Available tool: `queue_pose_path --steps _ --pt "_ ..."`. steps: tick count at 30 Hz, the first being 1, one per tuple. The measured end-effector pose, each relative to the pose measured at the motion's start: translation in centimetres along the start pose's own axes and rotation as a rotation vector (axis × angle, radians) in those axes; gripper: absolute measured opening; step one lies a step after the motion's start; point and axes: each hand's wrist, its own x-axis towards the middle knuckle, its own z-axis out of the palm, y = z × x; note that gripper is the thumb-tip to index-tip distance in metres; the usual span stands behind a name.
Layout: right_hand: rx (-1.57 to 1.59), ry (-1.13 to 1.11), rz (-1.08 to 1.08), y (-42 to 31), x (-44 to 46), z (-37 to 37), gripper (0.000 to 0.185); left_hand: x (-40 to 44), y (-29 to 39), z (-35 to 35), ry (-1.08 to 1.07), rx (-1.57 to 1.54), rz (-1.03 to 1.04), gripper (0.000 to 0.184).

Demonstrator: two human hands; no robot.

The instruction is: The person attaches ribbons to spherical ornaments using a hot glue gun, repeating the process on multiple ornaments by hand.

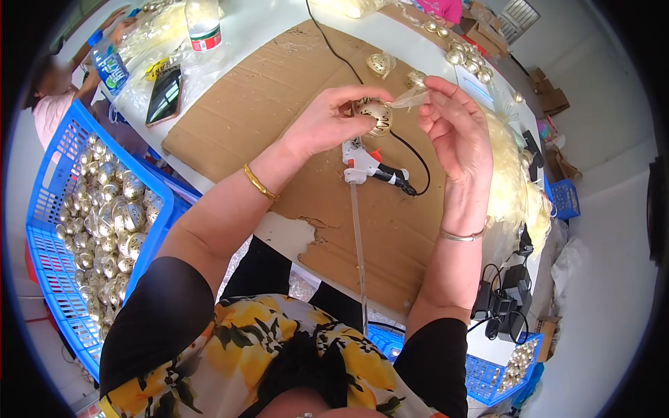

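Observation:
My left hand [327,122] grips a gold patterned ornament ball [377,116] between thumb and fingers. Thumb and forefinger of my right hand [456,125] pinch a thin, sheer pale strip [410,98] that reaches to the ball's upper side; whether it is fixed there I cannot tell. Just below the ball lies a white glue gun [362,164] with a black-wrapped handle and an orange trigger. A long clear glue stick [357,244] extends from it towards my body. Two more gold balls, one of them a patterned ball [380,65], lie beyond my hands.
Brown cardboard [244,104] covers the white table. To the left stands a blue basket [49,174] full of gold balls. A phone [164,95] and bottles lie or stand at the far left, near another person. Pale sheer material [509,181] and black power adapters [505,299] line the right.

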Motion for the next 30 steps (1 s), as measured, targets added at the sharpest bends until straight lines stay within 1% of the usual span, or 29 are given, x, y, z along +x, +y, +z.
queue_pose_path --steps 2,4,5,7,8,10,15,17,19,20,21,23,24,26,28,30 --pt "-0.057 -0.004 -0.024 0.2 -0.1 0.2 0.024 0.0 0.1 0.1 0.000 -0.074 -0.011 0.033" --pt "-0.311 0.033 -0.153 0.4 0.0 0.2 0.025 0.1 0.2 0.0 -0.015 -0.085 -0.017 0.033" --pt "-0.311 0.040 -0.156 0.4 -0.2 0.4 0.025 0.1 0.2 -0.1 -0.023 -0.094 -0.023 0.033" --pt "-0.557 0.158 -0.273 0.0 -0.5 1.5 0.023 0.0 0.6 -0.2 -0.051 -0.076 -0.034 0.036" --pt "-0.557 0.162 -0.273 -0.1 -0.6 1.5 0.023 0.0 0.7 -0.2 -0.070 -0.056 -0.045 0.039" --pt "-0.726 0.201 -0.298 -0.3 -0.7 1.4 0.020 -0.1 0.6 0.0 -0.069 -0.065 -0.055 0.038" --pt "-0.855 0.205 -0.363 -0.5 -0.8 1.0 0.015 -0.1 0.6 0.0 -0.056 -0.031 -0.068 0.038" --pt "-0.910 0.202 -0.397 -0.6 -0.8 0.8 0.013 -0.1 0.4 0.0 -0.072 -0.074 -0.093 0.038" --pt "-1.059 0.196 -0.521 -0.6 -0.7 0.5 0.011 -0.1 0.4 0.1 -0.093 -0.094 -0.080 0.035" --pt "-1.059 0.200 -0.518 -0.5 -0.7 0.5 0.011 -0.2 0.4 0.1 -0.113 -0.114 -0.068 0.031" --pt "-1.061 0.215 -0.536 -0.3 -0.6 0.4 0.011 -0.2 0.3 0.1 -0.116 -0.115 -0.072 0.031" --pt "-1.064 0.233 -0.555 -0.1 -0.5 0.5 0.010 -0.2 0.3 -0.1 -0.224 -0.216 -0.146 0.034" --pt "-1.032 0.255 -0.517 0.0 -0.5 0.6 0.011 -0.3 0.3 -0.1 -0.227 -0.217 -0.147 0.034" --pt "-1.002 0.277 -0.480 0.0 -0.3 0.5 0.011 -0.3 0.3 -0.1 -0.271 -0.419 -0.179 0.036" --pt "-1.005 0.284 -0.422 0.3 0.0 -0.1 0.011 -0.3 0.6 -0.1 -0.258 -0.370 -0.160 0.038" --pt "-0.988 0.277 -0.417 0.6 0.3 -0.6 0.012 -0.3 0.6 0.0 -0.243 -0.321 -0.141 0.039"
